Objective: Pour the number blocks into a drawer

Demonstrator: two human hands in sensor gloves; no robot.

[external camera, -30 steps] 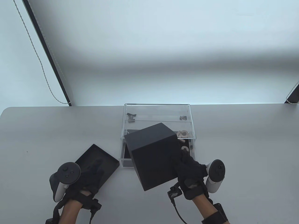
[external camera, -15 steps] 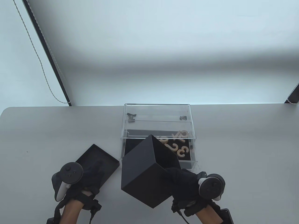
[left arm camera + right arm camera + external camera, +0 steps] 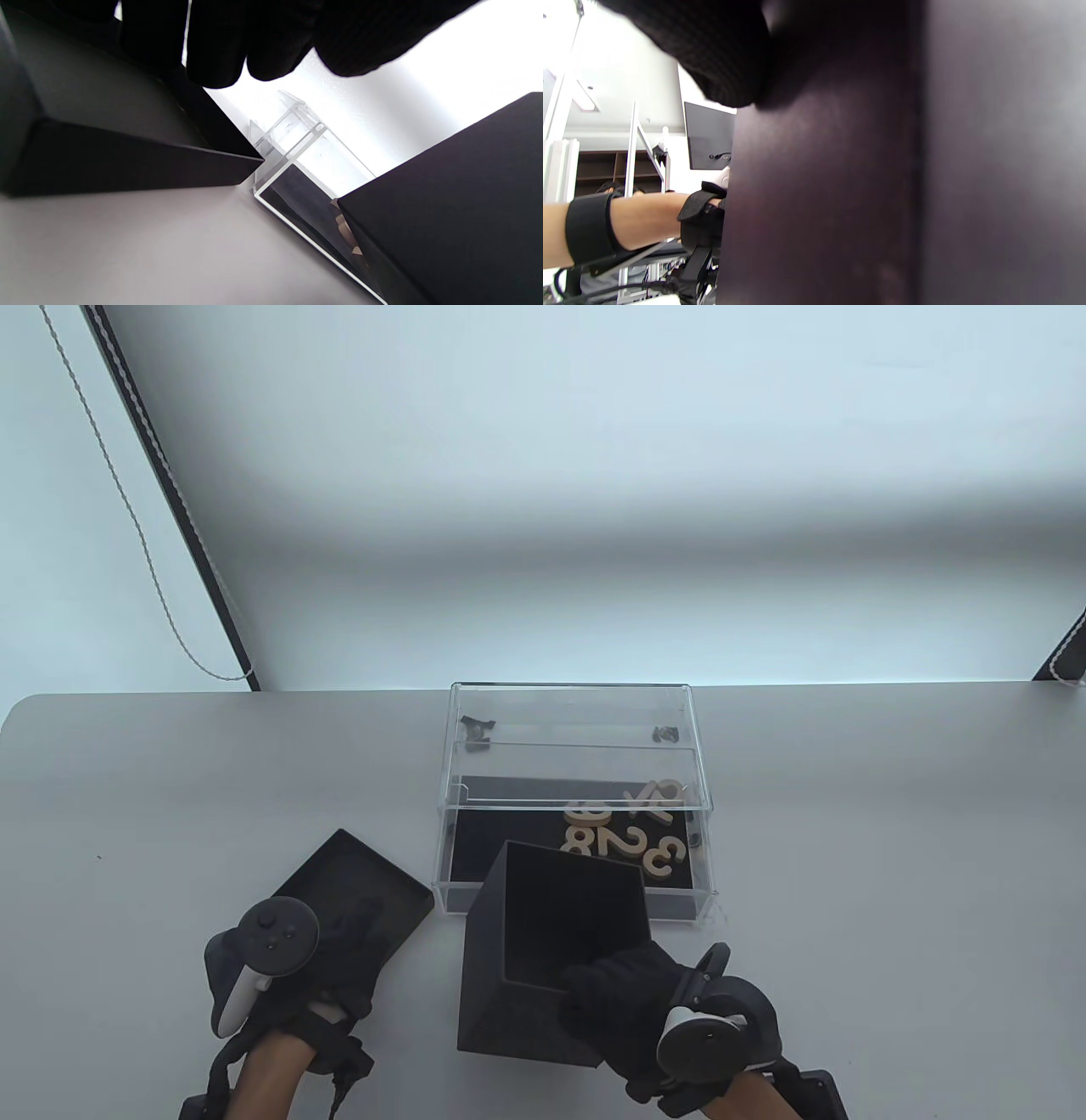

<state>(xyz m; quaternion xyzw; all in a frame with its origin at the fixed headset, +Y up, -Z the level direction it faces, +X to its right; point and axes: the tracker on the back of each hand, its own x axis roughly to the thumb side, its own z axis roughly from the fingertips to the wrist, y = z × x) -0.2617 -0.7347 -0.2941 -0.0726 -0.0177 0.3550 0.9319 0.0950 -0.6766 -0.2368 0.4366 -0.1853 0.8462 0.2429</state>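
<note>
My right hand grips the near rim of a black open box, held upright with its mouth up and nothing showing inside, just in front of the clear drawer. Several wooden number blocks lie on the drawer's black floor, toward its right. The box side fills the right wrist view. My left hand rests on the black box lid lying left of the drawer; its fingers hang over the lid in the left wrist view.
The clear acrylic case of the drawer stands behind it at the table's middle. Bare grey table lies to the right and the far left. The box and drawer corner show in the left wrist view.
My right hand turned the black box back from tipped over the drawer to mouth-up and drew it toward me. The number blocks now lie uncovered in the drawer. My left hand stayed put.
</note>
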